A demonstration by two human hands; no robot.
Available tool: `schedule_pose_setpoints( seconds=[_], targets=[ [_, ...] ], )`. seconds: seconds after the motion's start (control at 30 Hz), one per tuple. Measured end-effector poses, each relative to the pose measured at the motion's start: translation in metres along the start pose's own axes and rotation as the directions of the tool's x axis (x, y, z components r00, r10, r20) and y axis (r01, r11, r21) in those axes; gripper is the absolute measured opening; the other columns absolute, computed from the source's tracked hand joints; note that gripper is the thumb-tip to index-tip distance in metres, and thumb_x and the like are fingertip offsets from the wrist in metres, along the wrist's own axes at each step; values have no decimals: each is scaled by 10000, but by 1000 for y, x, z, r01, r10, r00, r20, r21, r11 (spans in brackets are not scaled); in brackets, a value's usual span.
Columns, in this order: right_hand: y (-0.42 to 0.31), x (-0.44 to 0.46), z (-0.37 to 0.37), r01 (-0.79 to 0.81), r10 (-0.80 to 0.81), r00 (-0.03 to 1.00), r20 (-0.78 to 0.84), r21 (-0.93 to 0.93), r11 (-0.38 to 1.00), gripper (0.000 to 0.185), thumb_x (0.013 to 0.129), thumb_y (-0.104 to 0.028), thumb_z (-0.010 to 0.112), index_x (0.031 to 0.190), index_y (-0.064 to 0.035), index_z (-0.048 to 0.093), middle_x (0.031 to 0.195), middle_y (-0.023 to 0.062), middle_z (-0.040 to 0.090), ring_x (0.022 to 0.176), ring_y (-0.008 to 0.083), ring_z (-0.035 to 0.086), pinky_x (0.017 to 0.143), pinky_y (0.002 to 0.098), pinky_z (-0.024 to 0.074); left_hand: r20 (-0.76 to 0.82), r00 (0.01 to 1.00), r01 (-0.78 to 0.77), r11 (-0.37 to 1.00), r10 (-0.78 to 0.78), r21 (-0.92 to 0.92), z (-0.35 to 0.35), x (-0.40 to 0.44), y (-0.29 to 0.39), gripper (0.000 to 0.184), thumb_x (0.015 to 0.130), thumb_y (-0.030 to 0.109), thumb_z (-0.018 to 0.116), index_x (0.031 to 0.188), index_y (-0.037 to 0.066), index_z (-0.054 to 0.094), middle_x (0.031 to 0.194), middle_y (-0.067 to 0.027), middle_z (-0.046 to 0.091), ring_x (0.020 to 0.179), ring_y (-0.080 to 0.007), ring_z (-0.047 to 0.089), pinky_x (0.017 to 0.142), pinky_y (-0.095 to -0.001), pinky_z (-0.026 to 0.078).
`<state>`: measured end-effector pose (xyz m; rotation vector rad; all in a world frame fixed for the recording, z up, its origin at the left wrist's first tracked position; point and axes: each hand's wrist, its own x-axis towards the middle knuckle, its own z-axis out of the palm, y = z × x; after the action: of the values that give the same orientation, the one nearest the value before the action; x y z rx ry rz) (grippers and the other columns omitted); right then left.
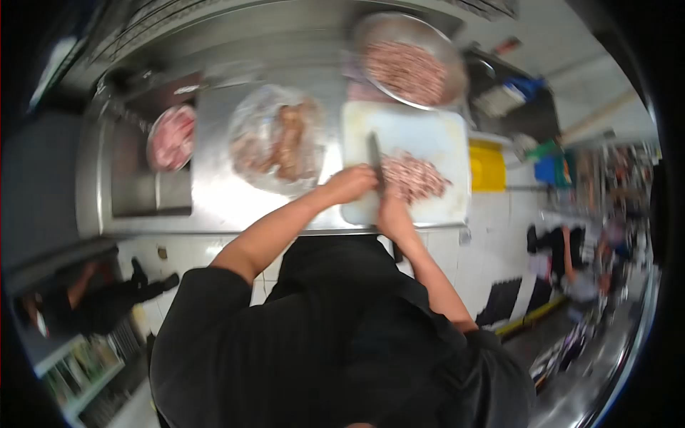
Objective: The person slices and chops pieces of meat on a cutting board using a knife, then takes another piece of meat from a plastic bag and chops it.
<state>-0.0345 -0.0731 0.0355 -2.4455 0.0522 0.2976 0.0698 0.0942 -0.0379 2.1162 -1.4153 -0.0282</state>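
Note:
My right hand is closed around a knife, whose blade points away from me over a white cutting board. Just left of the blade, my left hand has its fingers curled together; whatever lies under them is hidden. To the right of the knife, a loose pile of chopped pinkish meat is spread on the board. Behind the board stands a tilted metal bowl with more chopped meat in it.
Left of the board, a clear plastic bag holds brownish meat pieces. A container of raw meat sits in the sink. A yellow bin is right of the board. Other people are at far left and far right.

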Motion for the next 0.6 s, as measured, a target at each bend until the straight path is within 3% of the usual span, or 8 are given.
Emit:
schedule_pose_setpoints(
  seconds=[0.03, 0.1, 0.17, 0.33, 0.43, 0.5, 0.57, 0.6],
  targets=[
    [9, 8, 17, -73, 73, 997, 0, -2, 997, 272, 917, -58, 443, 1146, 87, 463, 1011, 437, 609, 984, 581, 606, 883, 623, 459, 36, 999, 38, 999, -38, 3, -18, 1, 10, 187, 781, 83, 634, 935, 41, 730, 949, -82, 717, 954, -270, 653, 920, -371, 518],
    [-8, 17, -2, -9, 21, 991, -130, 93, 996, 218, 954, -108, 464, 1086, 65, 467, 969, 428, 621, 952, 575, 616, 851, 629, 467, -20, 993, 109, 986, -113, -122, -24, 1, 13, 108, 827, 82, 666, 890, 14, 722, 901, -104, 706, 912, -291, 655, 872, -385, 532],
    [-17, 22, -16, -167, 161, 983, 82, 71, 983, 226, 963, -135, 491, 1076, 57, 458, 942, 413, 631, 932, 573, 624, 832, 623, 476, 43, 990, 136, 983, -132, -123, -32, 3, 15, 121, 821, 79, 678, 903, 5, 727, 906, -107, 710, 917, -300, 656, 862, -391, 540],
    [-13, 9, 9, -163, 166, 986, -22, 81, 983, 243, 969, -120, 488, 1118, 70, 457, 919, 377, 655, 912, 551, 641, 823, 620, 485, 61, 991, 129, 987, -123, -101, -38, 7, 17, 123, 823, 62, 675, 917, 12, 735, 912, -110, 712, 922, -304, 661, 857, -389, 546],
    [-12, 23, -13, -149, 149, 989, 15, 78, 986, 217, 977, -114, 483, 1102, 62, 462, 903, 377, 653, 907, 552, 639, 824, 630, 475, 69, 988, 145, 983, -138, -112, -38, 7, 22, 124, 840, 58, 669, 934, 14, 737, 919, -112, 715, 942, -305, 664, 859, -387, 547],
    [-11, 18, -32, -107, 109, 992, -58, 49, 993, 210, 991, -135, 489, 1099, 44, 462, 868, 371, 653, 865, 546, 644, 784, 632, 479, 62, 987, 155, 982, -149, -105, -39, 10, 25, 127, 858, 58, 664, 950, 12, 738, 926, -113, 718, 957, -305, 666, 861, -384, 546],
    [2, 7, -47, -58, 72, 989, -129, 103, 993, 237, 1004, -177, 500, 1095, 38, 462, 820, 353, 656, 797, 543, 644, 721, 624, 487, -51, 947, 294, 921, -317, -256, -33, 12, 34, 148, 895, 56, 659, 1013, 10, 734, 990, -129, 729, 1000, -325, 669, 914, -412, 530],
    [14, 1, -55, -50, 66, 985, -158, 101, 994, 258, 1009, -214, 509, 1124, 11, 457, 769, 333, 656, 742, 543, 638, 679, 627, 484, -56, 947, 294, 920, -318, -258, -30, 15, 34, 148, 895, 56, 659, 1013, 10, 734, 990, -129, 729, 1000, -325, 669, 914, -412, 530]
  ],
)
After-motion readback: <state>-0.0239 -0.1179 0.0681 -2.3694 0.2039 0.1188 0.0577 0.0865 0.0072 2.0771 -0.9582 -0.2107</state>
